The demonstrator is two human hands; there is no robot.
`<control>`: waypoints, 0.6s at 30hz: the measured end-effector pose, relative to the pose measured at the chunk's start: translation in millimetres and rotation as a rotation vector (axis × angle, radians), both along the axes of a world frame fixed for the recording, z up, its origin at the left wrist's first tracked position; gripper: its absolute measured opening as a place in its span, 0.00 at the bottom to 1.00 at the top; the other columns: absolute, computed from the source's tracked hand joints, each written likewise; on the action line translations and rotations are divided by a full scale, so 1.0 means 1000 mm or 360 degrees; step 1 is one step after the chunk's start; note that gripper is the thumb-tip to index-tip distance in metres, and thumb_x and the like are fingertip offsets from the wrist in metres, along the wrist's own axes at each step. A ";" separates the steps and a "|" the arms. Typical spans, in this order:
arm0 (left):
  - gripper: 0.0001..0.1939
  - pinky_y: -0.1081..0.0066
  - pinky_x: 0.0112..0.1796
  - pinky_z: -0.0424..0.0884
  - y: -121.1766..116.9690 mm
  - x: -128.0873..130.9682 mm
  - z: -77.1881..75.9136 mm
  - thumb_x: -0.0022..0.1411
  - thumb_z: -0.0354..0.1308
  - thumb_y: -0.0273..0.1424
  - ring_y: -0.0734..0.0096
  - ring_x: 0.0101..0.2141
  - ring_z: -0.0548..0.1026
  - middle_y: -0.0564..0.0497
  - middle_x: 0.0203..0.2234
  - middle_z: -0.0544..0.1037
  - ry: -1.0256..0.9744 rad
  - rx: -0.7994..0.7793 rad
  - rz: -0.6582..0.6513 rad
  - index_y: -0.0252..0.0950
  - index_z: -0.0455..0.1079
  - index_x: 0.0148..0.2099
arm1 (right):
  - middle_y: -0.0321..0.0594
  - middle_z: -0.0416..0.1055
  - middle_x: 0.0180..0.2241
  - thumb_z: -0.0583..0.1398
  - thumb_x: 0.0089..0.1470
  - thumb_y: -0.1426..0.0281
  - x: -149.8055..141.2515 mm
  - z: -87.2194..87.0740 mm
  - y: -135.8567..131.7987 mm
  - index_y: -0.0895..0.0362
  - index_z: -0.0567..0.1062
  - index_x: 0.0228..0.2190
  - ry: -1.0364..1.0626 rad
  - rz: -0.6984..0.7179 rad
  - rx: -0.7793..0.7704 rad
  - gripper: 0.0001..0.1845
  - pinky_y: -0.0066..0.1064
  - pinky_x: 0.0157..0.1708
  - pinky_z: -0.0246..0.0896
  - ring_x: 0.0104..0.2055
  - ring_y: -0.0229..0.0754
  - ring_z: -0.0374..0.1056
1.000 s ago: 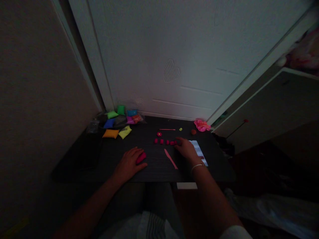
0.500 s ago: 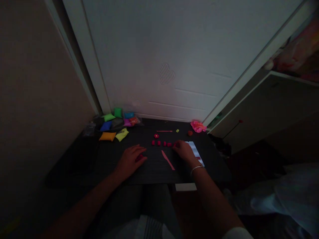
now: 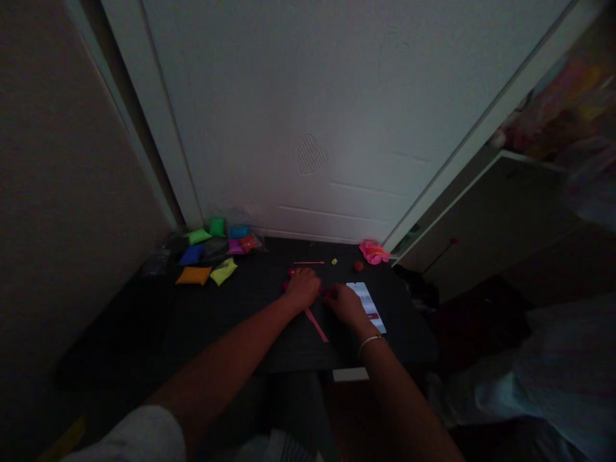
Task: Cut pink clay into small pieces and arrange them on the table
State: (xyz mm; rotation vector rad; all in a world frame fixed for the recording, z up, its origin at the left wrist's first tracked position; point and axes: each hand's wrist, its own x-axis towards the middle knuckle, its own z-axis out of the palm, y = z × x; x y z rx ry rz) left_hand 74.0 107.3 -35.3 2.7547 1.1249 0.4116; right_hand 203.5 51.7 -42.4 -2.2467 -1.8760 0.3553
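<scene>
Over the row of small dark red clay pieces [image 3: 285, 285], my left hand [image 3: 303, 289] is closed, its fingertips around a red clay piece [image 3: 321, 290]. It hides most of the row. Just to its right, my right hand [image 3: 345, 303] pinches another red clay piece [image 3: 329, 294] between thumb and fingers. The two hands are close but apart. A pink plastic knife [image 3: 317, 326] lies below my left hand, its upper end covered. Beside my right hand is a bright phone-like panel [image 3: 368, 308], partly hidden by the hand.
Several coloured clay packets [image 3: 193, 275] lie at the back left. Along the back are a thin pink stick [image 3: 308, 262], a yellow-green bit [image 3: 334, 261], a reddish ball [image 3: 359, 265] and a pink ruffled thing [image 3: 374, 252]. A white door [image 3: 269, 115] rises behind the dark table [image 3: 216, 327].
My left hand has moved right from the table's left part, with its red clay, to the row. My right hand stays at the row's right end. The view has shifted slightly.
</scene>
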 end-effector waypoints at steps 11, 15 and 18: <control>0.16 0.65 0.35 0.63 0.001 -0.092 0.007 0.58 0.46 0.34 0.59 0.36 0.71 0.45 0.34 0.72 0.0077 -0.0062 0.0569 0.38 0.69 0.45 | 0.38 0.68 0.37 0.58 0.48 0.65 -0.009 0.006 0.012 0.52 0.72 0.39 0.0102 0.0165 0.0008 0.14 0.25 0.33 0.54 0.36 0.38 0.65; 0.16 0.68 0.35 0.63 0.009 -0.112 -0.003 0.52 0.54 0.35 0.59 0.37 0.71 0.45 0.34 0.74 0.0159 -0.0249 0.0399 0.38 0.70 0.44 | 0.39 0.68 0.36 0.58 0.48 0.65 -0.011 0.004 0.020 0.52 0.74 0.36 0.0090 0.0197 -0.0044 0.12 0.26 0.32 0.54 0.36 0.39 0.66; 0.20 0.70 0.35 0.63 0.019 -0.119 -0.006 0.49 0.56 0.35 0.60 0.37 0.71 0.47 0.33 0.75 0.0067 -0.0417 0.0266 0.38 0.68 0.47 | 0.38 0.69 0.35 0.59 0.47 0.65 -0.011 0.001 0.022 0.53 0.73 0.36 0.0096 0.0190 -0.0083 0.12 0.26 0.32 0.54 0.35 0.39 0.66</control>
